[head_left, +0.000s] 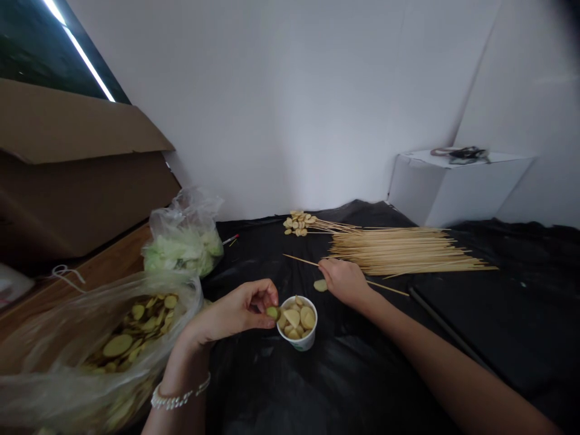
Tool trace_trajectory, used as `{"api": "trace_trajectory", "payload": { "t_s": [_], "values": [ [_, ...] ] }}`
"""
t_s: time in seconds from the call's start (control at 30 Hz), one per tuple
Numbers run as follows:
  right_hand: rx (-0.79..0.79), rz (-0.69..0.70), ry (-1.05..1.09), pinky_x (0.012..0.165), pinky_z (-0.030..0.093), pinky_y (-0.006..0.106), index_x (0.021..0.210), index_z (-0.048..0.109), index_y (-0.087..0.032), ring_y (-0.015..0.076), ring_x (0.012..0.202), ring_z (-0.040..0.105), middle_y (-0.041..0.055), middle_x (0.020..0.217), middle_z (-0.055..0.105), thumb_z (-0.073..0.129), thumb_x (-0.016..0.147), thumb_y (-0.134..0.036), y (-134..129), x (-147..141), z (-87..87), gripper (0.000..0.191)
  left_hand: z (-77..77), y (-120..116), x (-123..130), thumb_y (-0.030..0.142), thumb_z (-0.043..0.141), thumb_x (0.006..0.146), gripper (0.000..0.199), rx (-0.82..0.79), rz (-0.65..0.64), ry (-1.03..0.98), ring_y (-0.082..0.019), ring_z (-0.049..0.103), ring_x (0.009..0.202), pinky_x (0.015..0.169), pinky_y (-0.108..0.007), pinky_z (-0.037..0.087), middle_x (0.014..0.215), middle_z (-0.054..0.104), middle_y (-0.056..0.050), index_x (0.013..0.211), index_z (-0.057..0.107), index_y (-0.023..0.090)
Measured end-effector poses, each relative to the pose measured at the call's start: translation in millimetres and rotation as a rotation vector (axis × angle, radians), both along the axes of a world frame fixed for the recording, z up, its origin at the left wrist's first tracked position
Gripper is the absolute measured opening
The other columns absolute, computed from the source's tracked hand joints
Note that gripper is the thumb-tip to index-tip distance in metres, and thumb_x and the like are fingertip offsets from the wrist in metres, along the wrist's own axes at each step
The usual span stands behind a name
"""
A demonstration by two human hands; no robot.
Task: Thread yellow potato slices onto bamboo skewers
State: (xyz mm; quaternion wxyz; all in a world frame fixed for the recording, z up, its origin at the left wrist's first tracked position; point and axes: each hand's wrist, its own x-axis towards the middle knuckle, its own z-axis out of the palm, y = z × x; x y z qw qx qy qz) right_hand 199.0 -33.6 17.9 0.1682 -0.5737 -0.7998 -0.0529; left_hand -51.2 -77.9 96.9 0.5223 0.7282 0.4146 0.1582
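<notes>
My left hand (251,309) pinches a small yellow-green potato slice (272,313) between thumb and fingers, at the left rim of a white paper cup (304,343). Pale potato pieces (294,319) fill the cup to its rim. To the right and farther back, my right hand (343,279) is closed around a thin bamboo skewer (299,260). Its bare pointed end reaches out to the left, and the other end shows beyond my wrist. A single pale slice (321,285) lies on the black sheet (290,389) just left of that hand.
A large pile of bamboo skewers (403,251) lies at the back right, beside skewers loaded with slices (299,223). On the left stand an open plastic bag of slices (131,332), a bag of pale green leaves (183,248) and a cardboard box (77,199). A white box (417,190) stands at the back right.
</notes>
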Motion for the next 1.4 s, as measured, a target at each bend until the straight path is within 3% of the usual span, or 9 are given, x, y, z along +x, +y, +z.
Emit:
{"api": "trace_trajectory", "payload": {
  "t_s": [0.1,0.27,0.4,0.53,0.7,0.87,1.1,1.4],
  "values": [
    [0.003,-0.003,0.006,0.06,0.035,0.024,0.093,0.059,-0.021,0.0159,0.076,0.063,0.0049,0.09,0.067,0.028,0.097,-0.03,0,0,0.5,0.032,6.9,9,-7,0.024,0.074,0.068,0.032,-0.013,0.044,-0.048,-0.01,0.053,0.069,0.062,-0.02,0.04,0.077,0.061,0.001,0.096,0.06,0.017],
    [-0.006,-0.013,0.014,0.06,0.035,0.024,0.102,0.058,-0.023,0.016,0.079,0.063,0.0048,0.092,0.067,0.028,0.097,-0.027,0,-1,1.2,0.031,-4.6,54,-2,0.019,0.073,0.07,0.025,-0.117,0.326,-0.374,-0.013,0.062,0.08,0.073,-0.023,0.048,0.086,0.066,-0.004,0.093,0.067,0.016],
    [-0.005,-0.056,0.017,0.061,0.036,0.024,0.112,0.055,-0.024,0.0164,0.081,0.063,0.0057,0.094,0.067,0.027,0.096,-0.025,2,1,1.4,0.032,-31.5,87,21,0.01,0.067,0.075,0.028,-0.273,0.473,-0.724,-0.008,0.062,0.073,0.064,-0.016,0.049,0.096,0.068,-0.009,0.103,0.066,0.013],
    [0.012,-0.078,0.038,0.061,0.037,0.025,0.111,0.055,-0.024,0.0168,0.082,0.062,0.0055,0.095,0.066,0.026,0.096,-0.026,2,3,2.4,0.032,-69.3,101,36,0.005,0.062,0.077,0.013,-0.364,0.625,-1.014,-0.008,0.063,0.073,0.062,-0.015,0.05,0.096,0.068,-0.007,0.087,0.065,0.013],
    [0.004,-0.011,0.024,0.063,0.038,0.025,0.116,0.055,-0.025,0.0162,0.085,0.062,0.006,0.1,0.065,0.028,0.096,-0.026,-2,-1,5.1,0.034,-99.1,105,30,0.008,0.063,0.079,0.016,-0.414,0.701,-1.107,-0.01,0.065,0.074,0.064,-0.018,0.053,0.095,0.069,-0.005,0.092,0.065,0.016],
    [-0.031,0.041,-0.014,0.065,0.039,0.024,0.119,0.054,-0.026,0.0166,0.085,0.062,0.0063,0.1,0.065,0.034,0.095,-0.027,-5,-4,5.9,0.032,-101.5,108,27,0.008,0.061,0.08,0.022,-0.378,0.726,-1.129,-0.009,0.065,0.072,0.062,-0.015,0.052,0.09,0.069,-0.007,0.101,0.065,0.015],
    [-0.024,0.042,-0.04,0.061,0.039,0.024,0.116,0.055,-0.025,0.0175,0.08,0.063,0.0053,0.093,0.065,0.036,0.094,-0.029,-3,-4,1.4,0.03,-102.5,110,31,0.005,0.063,0.077,0.007,-0.334,0.794,-1.1,-0.009,0.064,0.068,0.058,-0.014,0.051,0.09,0.07,-0.009,0.079,0.064,0.012],
    [-0.06,0.024,-0.053,0.063,0.04,0.024,0.118,0.055,-0.025,0.0167,0.082,0.063,0.0066,0.096,0.065,0.039,0.093,-0.029,-4,-6,2.9,0.03,-103.4,109,32,0.006,0.067,0.075,0.007,-0.328,0.808,-1.087,-0.01,0.065,0.068,0.057,-0.014,0.051,0.088,0.071,-0.01,0.079,0.065,0.012]
  ]
}}
